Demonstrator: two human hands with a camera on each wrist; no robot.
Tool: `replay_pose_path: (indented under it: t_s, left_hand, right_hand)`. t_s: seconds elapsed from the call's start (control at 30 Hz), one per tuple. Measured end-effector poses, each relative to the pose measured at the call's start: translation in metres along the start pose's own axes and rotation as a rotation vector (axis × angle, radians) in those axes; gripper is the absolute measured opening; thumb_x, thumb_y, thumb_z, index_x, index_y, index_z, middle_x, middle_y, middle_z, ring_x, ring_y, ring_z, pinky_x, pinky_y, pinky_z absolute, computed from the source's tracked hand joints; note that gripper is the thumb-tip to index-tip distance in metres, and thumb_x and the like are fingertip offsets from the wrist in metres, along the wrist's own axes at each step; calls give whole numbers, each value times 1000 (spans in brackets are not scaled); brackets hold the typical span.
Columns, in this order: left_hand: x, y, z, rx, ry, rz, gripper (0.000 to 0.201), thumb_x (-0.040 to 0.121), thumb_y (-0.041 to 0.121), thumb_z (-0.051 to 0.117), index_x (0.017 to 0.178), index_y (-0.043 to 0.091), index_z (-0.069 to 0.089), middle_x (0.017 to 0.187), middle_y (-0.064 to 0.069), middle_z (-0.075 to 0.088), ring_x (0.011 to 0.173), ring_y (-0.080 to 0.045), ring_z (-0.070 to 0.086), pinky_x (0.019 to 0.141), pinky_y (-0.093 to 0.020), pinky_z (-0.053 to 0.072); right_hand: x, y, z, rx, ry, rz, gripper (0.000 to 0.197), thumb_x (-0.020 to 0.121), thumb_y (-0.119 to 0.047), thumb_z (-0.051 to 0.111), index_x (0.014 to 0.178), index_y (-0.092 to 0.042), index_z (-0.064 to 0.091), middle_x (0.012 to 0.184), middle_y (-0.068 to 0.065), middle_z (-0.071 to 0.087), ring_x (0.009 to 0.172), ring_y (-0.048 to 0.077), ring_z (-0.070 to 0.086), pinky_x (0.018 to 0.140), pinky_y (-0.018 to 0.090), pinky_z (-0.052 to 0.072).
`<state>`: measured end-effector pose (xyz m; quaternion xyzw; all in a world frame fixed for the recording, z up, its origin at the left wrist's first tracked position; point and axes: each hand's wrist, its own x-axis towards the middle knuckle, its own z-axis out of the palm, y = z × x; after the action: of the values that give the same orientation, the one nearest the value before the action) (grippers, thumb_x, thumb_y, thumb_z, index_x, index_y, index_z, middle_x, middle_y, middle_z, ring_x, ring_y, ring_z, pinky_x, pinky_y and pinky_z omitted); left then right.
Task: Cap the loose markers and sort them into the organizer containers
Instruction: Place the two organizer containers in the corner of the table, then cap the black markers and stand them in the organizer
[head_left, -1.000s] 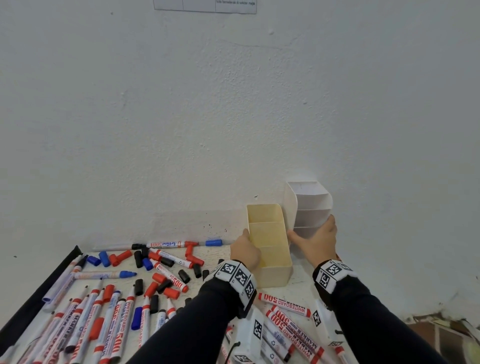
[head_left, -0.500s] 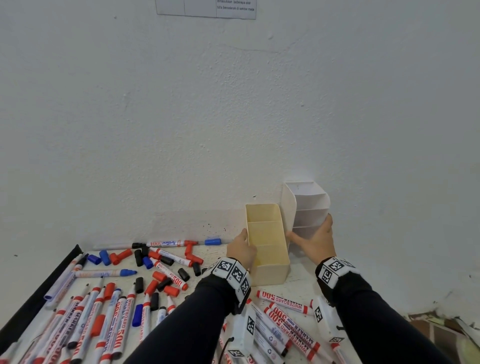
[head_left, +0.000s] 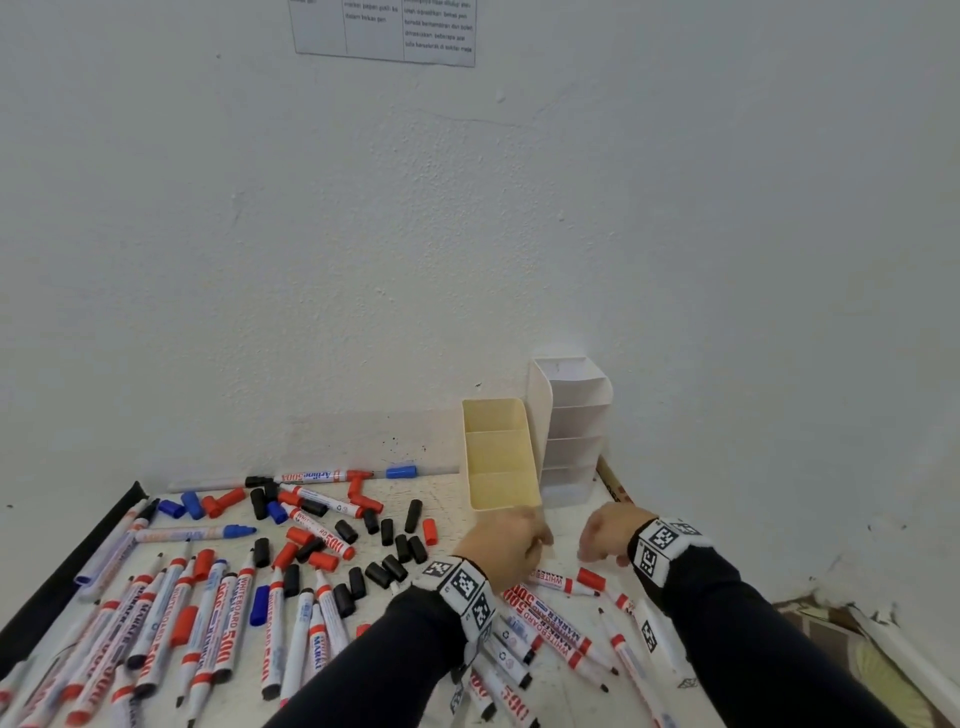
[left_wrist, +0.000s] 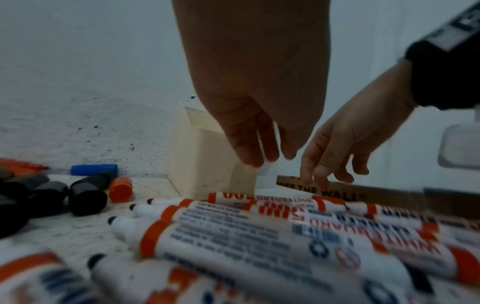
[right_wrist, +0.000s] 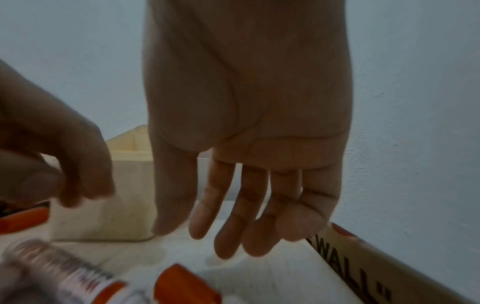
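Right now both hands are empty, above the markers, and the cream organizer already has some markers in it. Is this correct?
One thing is wrong: the cream organizer holds no markers; the head view shows its compartments bare. The rest stands: the left hand and right hand are empty, above the markers.

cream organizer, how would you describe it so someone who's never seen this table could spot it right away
Look to the far edge of the table, where it meets the white wall. Two open-topped containers stand there side by side, just beyond both hands. The cream organizer is the left one: pale yellow, lower, with three compartments, whereas the white organizer beside it is taller.
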<state>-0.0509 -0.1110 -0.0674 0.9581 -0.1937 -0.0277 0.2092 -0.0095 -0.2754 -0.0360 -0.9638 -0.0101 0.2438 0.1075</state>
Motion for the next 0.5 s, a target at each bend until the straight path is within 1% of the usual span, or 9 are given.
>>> replay_pose_path:
  t_s: [0.07, 0.1, 0.13, 0.2, 0.23, 0.27, 0.37, 0.43, 0.5]
  left_hand:
    - [-1, 2, 10, 100, -161, -33, 35, 96, 18, 41, 129, 16, 53, 133, -4, 49, 120, -23, 49, 103, -36, 41]
    - [-2, 2, 13, 149, -200, -54, 36, 97, 19, 40, 131, 17, 52, 133, -5, 49, 121, -25, 49, 102, -38, 42]
    - [-3, 2, 15, 191, -223, -71, 36, 97, 20, 40, 130, 18, 53, 129, -7, 51, 118, -27, 50, 98, -39, 44]
    - [-3, 0, 17, 221, -249, -109, 33, 97, 22, 39, 124, 18, 58, 121, -9, 54, 113, -28, 53, 93, -41, 48]
    - [-2, -2, 19, 211, -253, -135, 32, 96, 22, 40, 122, 19, 58, 120, -9, 55, 112, -28, 54, 92, -42, 48]
    - [-1, -4, 20, 204, -250, -157, 32, 97, 22, 41, 123, 20, 58, 121, -8, 55, 111, -28, 54, 93, -42, 48]
    - [3, -6, 21, 227, -262, -200, 34, 97, 14, 40, 128, 19, 54, 128, -9, 53, 114, -28, 54, 97, -41, 46]
    - [7, -5, 18, 233, -274, -210, 37, 96, 8, 41, 131, 15, 52, 131, -10, 49, 117, -29, 52, 100, -40, 44]
    - [9, -4, 18, 249, -250, -220, 36, 95, 6, 42, 130, 10, 51, 132, -11, 47, 118, -29, 51, 102, -40, 43]
  right_hand:
    - [-4, 4, 9, -60, -34, -45, 34, 85, -24, 63, 118, -17, 60, 108, -3, 57, 65, 2, 45, 58, 12, 37]
    - [-5, 7, 14, -71, -27, -67, 35, 85, -22, 64, 119, -20, 59, 116, -2, 56, 69, 3, 46, 58, 11, 36]
    - [-5, 10, 19, -73, -9, -86, 36, 84, -19, 64, 119, -23, 58, 123, -2, 54, 78, 6, 48, 60, 12, 37]
    - [-4, 14, 28, -61, 28, -121, 38, 83, -16, 64, 119, -27, 58, 129, -3, 52, 95, 10, 51, 72, 15, 41]
    - [-4, 16, 32, -53, 45, -138, 37, 84, -16, 63, 118, -28, 58, 130, -4, 52, 101, 11, 53, 74, 16, 41]
    - [-4, 17, 35, -41, 59, -150, 34, 85, -17, 62, 116, -29, 59, 128, -5, 52, 103, 12, 53, 73, 15, 40]
    - [0, 19, 42, 7, 123, -189, 22, 90, -19, 55, 109, -26, 64, 112, -4, 58, 90, 10, 52, 72, 13, 40]
    - [3, 20, 43, 28, 175, -190, 22, 90, -13, 51, 103, -26, 63, 100, -5, 52, 81, 7, 49, 62, 10, 38]
    - [4, 21, 41, 77, 232, -194, 17, 89, -10, 49, 96, -25, 55, 95, -5, 50, 70, 3, 45, 54, 10, 32]
